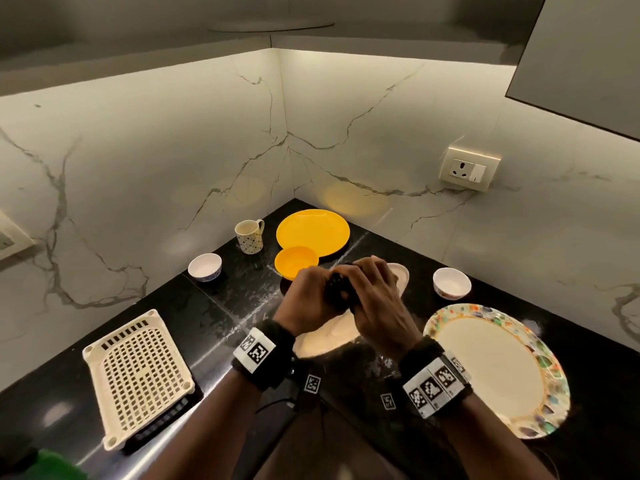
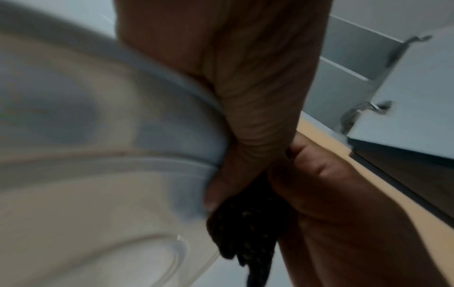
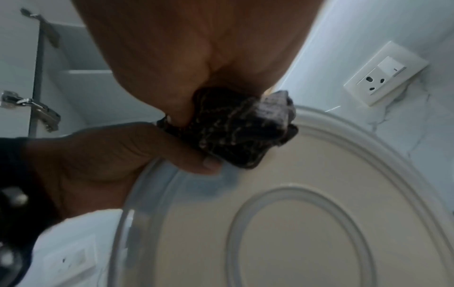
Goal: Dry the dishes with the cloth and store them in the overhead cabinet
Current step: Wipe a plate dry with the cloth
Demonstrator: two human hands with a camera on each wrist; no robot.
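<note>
Both hands meet over the middle of the black stone bench (image 1: pixel 221 306), holding a cream-white round plate (image 1: pixel 325 336) that is lifted off the surface and tilted. The left hand (image 1: pixel 310 296) grips the plate's rim, thumb curled over the edge, as the right wrist view shows with the thumb lying on the plate (image 3: pixel 307 223). The right hand (image 1: pixel 375 299) has its fingers closed round a bunched dark patterned cloth (image 1: pixel 337 289) and presses it against the plate near the rim; from the right wrist the cloth (image 3: pixel 236 130) sits wadded between palm and plate. The left wrist view is blurred, so the exact finger placement on the plate (image 2: pixel 98 174) is hard to make out, though the cloth (image 2: pixel 245 223) hangs dark between the two hands there.

Behind the hands lie a yellow round plate (image 1: pixel 313 232) and a yellow bowl (image 1: pixel 294 259) just in front of it, touching or overlapping its edge. A patterned white mug (image 1: pixel 249 235) stands upright to their left. A small white bowl (image 1: pixel 205 267) sits further left and another small white bowl (image 1: pixel 452 283) to the right. A large plate with a multicoloured mosaic border (image 1: pixel 540 355) lies flat at the right. A cream plastic perforated drying tray (image 1: pixel 138 375) rests at the left front. An overhead cabinet door (image 1: pixel 581 57) stands open at upper right.
</note>
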